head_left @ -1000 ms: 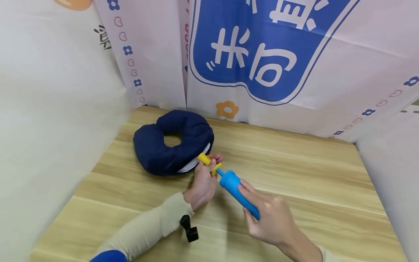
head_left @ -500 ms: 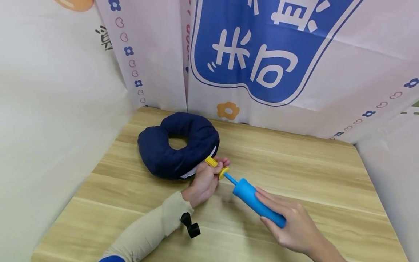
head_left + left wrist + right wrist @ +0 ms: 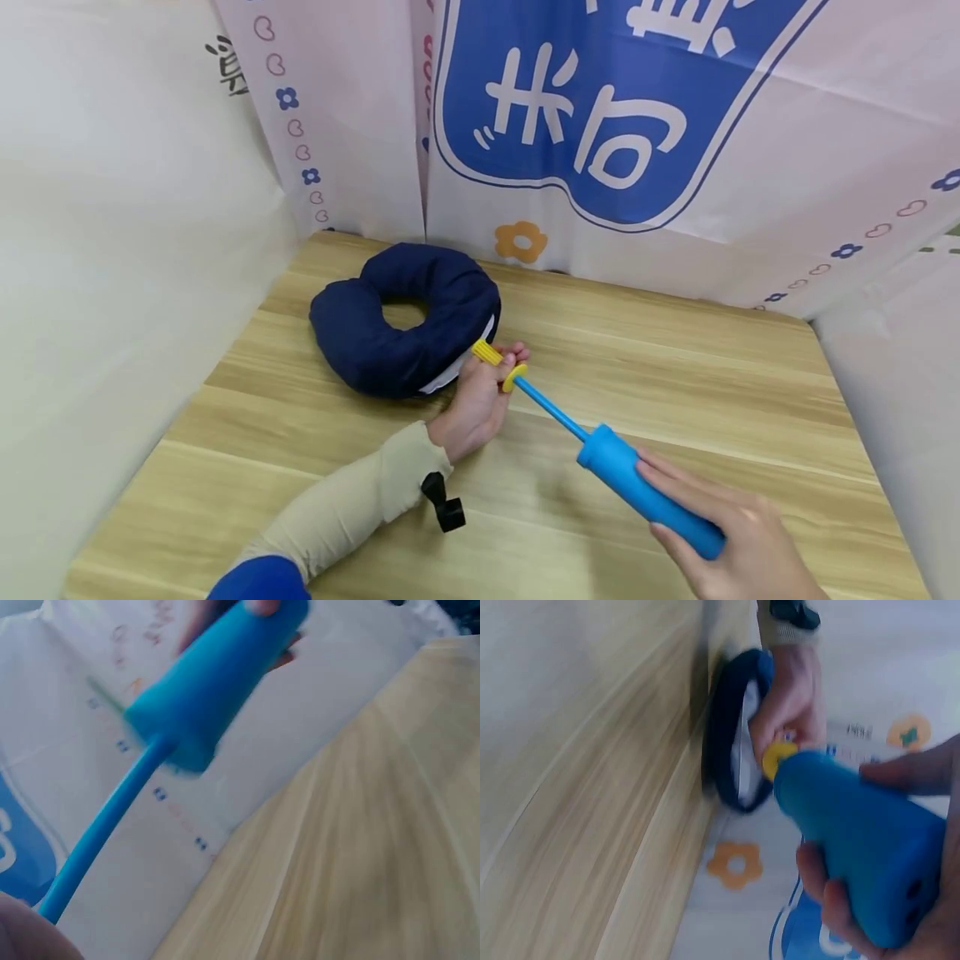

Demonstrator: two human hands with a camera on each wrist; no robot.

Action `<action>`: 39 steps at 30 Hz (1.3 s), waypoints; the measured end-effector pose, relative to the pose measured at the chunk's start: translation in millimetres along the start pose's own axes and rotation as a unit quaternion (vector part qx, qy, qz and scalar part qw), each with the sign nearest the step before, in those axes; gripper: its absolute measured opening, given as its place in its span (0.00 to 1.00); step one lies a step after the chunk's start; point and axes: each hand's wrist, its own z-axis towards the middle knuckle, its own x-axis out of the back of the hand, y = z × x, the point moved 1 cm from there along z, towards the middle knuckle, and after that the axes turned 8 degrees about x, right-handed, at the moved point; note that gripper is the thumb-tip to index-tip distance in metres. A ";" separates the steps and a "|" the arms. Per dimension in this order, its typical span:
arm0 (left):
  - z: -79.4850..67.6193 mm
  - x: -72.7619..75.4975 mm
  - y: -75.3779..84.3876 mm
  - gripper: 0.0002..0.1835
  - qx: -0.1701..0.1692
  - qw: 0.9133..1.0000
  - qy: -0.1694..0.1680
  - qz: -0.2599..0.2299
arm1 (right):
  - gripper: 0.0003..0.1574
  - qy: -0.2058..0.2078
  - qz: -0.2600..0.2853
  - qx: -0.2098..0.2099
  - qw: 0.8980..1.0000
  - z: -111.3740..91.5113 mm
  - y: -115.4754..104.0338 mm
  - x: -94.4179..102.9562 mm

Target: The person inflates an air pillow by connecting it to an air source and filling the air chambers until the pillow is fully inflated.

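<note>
A hand air pump [image 3: 645,483] stretches between my two hands, its thin blue rod [image 3: 551,407] drawn out of the thick blue barrel. My right hand [image 3: 750,533] grips the barrel, its fingers wrapped round it in the right wrist view. At the other end, my left hand [image 3: 480,404] holds the yellow ribbed end [image 3: 487,352] beside a navy U-shaped neck pillow [image 3: 360,354]. Along the pillow's near right side shows a white strip [image 3: 446,375]. Whether the yellow end joins the pillow is hidden by the left hand.
Pillow and hands are over a wood-grain tabletop [image 3: 712,358]. A printed white and blue cloth [image 3: 630,158] hangs along the back edge, and a pale sheet [image 3: 135,208] rises at the left. A black mount [image 3: 444,504] sits on the left wrist.
My right hand has drawn the barrel toward the lower right, and much more of the blue rod shows. The left hand has shifted slightly right, still holding the yellow end.
</note>
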 end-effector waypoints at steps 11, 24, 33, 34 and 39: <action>-14.5 0.9 -10.1 0.08 -0.009 0.999 0.039 0.028 | 0.36 0.059 -0.082 0.124 0.987 65.9 -15.6 -61.0; -8.9 16.8 3.7 0.13 0.013 0.999 -0.032 0.035 | 0.37 0.002 -0.007 0.087 0.996 44.9 -2.4 -48.6; -9.0 19.9 9.8 0.12 0.030 0.998 -0.048 0.010 | 0.51 -0.040 0.019 0.007 0.999 0.0 -10.6 -2.8; -8.4 19.9 9.8 0.12 0.030 0.998 -0.047 0.009 | 0.51 -0.038 0.013 0.010 0.999 -2.1 -11.6 1.1; -2.9 19.7 5.8 0.09 0.011 1.000 -0.012 -0.005 | 0.51 -0.024 -0.018 0.012 0.999 -0.4 -16.2 3.9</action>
